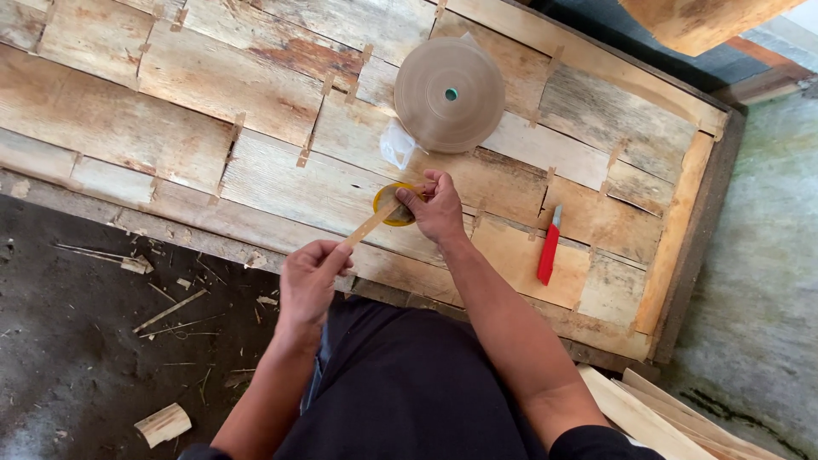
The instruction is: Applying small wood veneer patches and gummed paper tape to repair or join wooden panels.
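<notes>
Head view: my right hand point(436, 209) pinches the yellow tape roll point(392, 204) over the wood panel point(256, 179); my left hand point(308, 277) grips the strip point(368, 226). Keeping the strip taut and flat seems best.

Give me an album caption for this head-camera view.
Two hands stretch a tan strip from a yellow holder over patched wooden sheets, beside a big tape roll and red cutter.

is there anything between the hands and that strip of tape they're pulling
Nothing visible. The left hand pinches one end of the tape strip and the right hand grips the other end at the yellow dish; the big tape roll lies farther off.
</notes>
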